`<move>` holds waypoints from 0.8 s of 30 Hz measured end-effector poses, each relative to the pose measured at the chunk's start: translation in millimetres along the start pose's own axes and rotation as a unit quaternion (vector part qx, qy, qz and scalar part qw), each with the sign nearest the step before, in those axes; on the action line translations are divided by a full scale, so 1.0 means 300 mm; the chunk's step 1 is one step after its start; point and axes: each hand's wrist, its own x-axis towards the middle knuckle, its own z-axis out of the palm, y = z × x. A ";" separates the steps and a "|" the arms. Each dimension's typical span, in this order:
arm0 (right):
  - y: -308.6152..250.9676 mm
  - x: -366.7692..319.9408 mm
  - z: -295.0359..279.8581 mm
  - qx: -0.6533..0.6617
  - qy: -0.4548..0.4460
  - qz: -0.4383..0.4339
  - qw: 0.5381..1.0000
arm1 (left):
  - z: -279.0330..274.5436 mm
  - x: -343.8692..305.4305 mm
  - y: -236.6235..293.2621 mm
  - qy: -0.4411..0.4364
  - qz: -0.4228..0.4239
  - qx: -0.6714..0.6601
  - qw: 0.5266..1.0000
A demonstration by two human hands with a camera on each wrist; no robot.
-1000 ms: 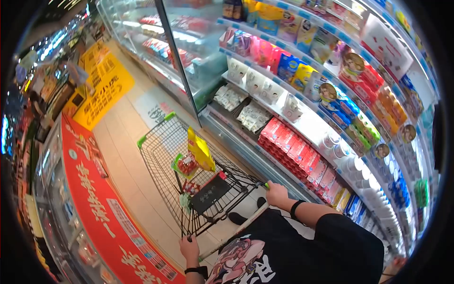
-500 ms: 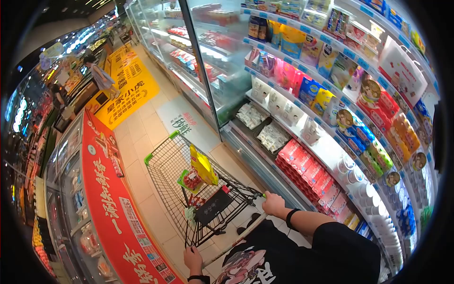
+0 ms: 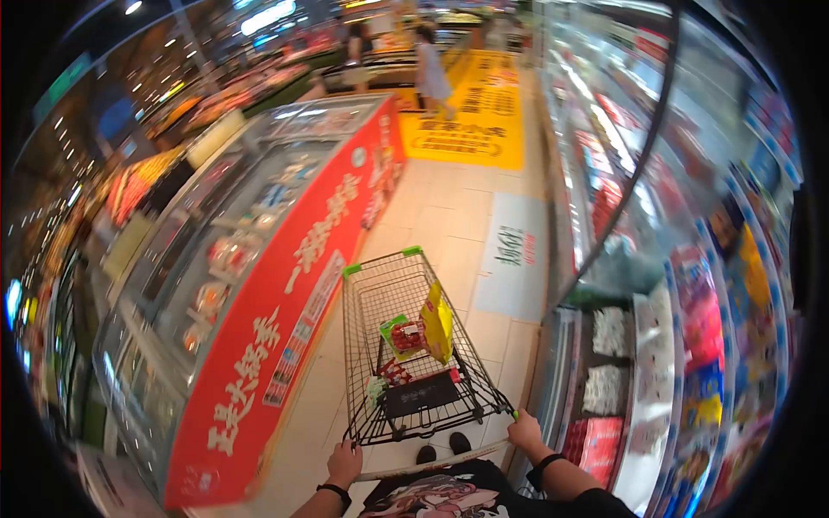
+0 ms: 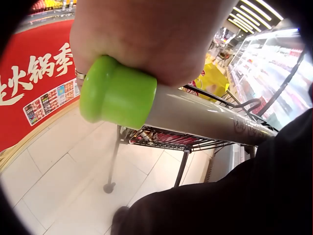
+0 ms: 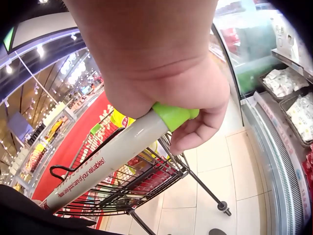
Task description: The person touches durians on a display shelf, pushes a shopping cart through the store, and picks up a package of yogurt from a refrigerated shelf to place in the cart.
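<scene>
A wire shopping cart [image 3: 389,293] with green front corners stands before the body. My left hand [image 3: 344,464] is at the left end of its handle; in the left wrist view the palm lies over the grey bar [image 4: 195,115] beside the green cap [image 4: 117,93], with most fingers hidden. My right hand [image 3: 525,432] grips the other end, fingers curled round the green cap [image 5: 173,116] in the right wrist view. Inside the cart are a yellow bag [image 3: 437,324], a green-edged pack of red items [image 3: 406,335] and a black panel [image 3: 421,394].
A freezer with a red side [image 3: 285,337] runs along the left. On the right are a glass-doored fridge [image 3: 596,173] and shelves of packets [image 3: 695,319]. Ahead, a person in light clothes [image 3: 431,71] stands by a yellow floor sign [image 3: 484,112].
The view has swung right to left, so the aisle now lies straight ahead and the shelves sit at the far right. Both hands have stayed on the handle.
</scene>
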 end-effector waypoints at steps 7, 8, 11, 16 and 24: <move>-0.068 0.222 0.025 -0.055 -0.027 -0.182 0.981 | 0.159 -0.175 -0.064 0.089 -0.064 -0.052 0.993; -0.067 0.268 0.045 -0.053 -0.030 -0.204 0.977 | 0.177 -0.196 -0.054 0.080 -0.084 -0.061 0.991; -0.112 0.305 0.049 -0.083 -0.063 -0.253 0.962 | 0.190 -0.309 -0.043 0.085 -0.140 -0.087 0.983; -0.155 0.367 0.124 -0.093 -0.094 -0.326 0.936 | 0.264 -0.468 -0.053 0.095 -0.205 -0.119 0.967; -0.307 0.338 0.190 -0.273 -0.173 -0.465 0.824 | 0.392 -0.749 -0.074 0.135 -0.309 -0.199 0.920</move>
